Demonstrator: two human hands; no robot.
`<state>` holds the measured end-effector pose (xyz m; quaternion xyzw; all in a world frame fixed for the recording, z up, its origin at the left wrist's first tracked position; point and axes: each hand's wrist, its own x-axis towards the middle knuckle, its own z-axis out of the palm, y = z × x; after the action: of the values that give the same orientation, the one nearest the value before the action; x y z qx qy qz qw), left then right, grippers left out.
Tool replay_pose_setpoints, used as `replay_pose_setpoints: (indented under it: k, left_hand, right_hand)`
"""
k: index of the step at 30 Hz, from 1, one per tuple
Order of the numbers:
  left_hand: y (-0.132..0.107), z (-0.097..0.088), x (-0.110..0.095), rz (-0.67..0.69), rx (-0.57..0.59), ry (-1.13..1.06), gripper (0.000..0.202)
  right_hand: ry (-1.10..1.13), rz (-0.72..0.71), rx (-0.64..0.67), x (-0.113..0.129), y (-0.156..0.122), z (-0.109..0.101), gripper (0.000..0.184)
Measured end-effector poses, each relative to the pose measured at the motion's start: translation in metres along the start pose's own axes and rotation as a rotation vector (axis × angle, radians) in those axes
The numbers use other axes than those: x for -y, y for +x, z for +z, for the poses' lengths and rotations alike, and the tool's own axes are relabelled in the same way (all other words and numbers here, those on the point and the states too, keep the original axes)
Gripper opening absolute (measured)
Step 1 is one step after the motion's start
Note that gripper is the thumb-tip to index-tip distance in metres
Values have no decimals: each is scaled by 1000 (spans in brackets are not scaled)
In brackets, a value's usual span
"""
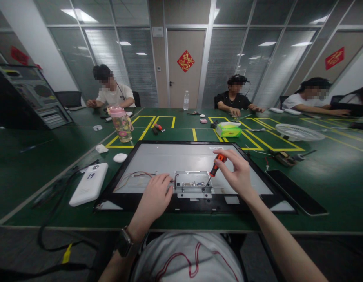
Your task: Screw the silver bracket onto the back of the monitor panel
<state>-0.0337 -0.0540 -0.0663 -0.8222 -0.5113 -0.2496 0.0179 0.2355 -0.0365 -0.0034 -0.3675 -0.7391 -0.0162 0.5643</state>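
A monitor panel [169, 154] lies back side up in front of me, a black frame around its grey metal back. On its near middle sits a metal box [195, 180] with connector ports along the side toward me. My right hand [238, 172] grips a red and black screwdriver [218, 163] by its handle; the tilted shaft points down to the right end of the ports. My left hand [158, 192] rests on the panel at the box's left edge, fingers stretched out. Thin cables [134, 174] run out from beneath that hand toward the left.
Left of the panel lie a white power bank [90, 184], a white oval object [120, 158] and a pink-lidded bottle [121, 125]. To the right are a black phone [296, 192] and a tape measure [284, 157]. Tissues [228, 129] stand beyond. Several people sit across the table.
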Motion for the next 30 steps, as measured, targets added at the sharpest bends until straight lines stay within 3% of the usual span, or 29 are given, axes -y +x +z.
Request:
replay_pose_setpoints:
  k: [3, 8, 19, 25, 30]
  left_hand:
    - [0, -1, 0, -4, 7, 6, 22]
    - [1, 0, -1, -18, 33, 7, 22]
    - [0, 0, 0, -13, 11, 3, 21]
    - [1, 0, 0, -11, 28, 5, 21]
    - [1, -1, -2, -16, 30, 2, 21]
  right_hand:
    - [-72, -50, -62, 0, 2, -2, 11]
    - [-8, -79, -47, 7, 5, -5, 4]
    - [352, 130, 158, 6, 2, -8, 20]
    - [537, 151, 83, 8, 3, -2, 12]
    - [600, 245, 193, 8, 1, 0, 18]
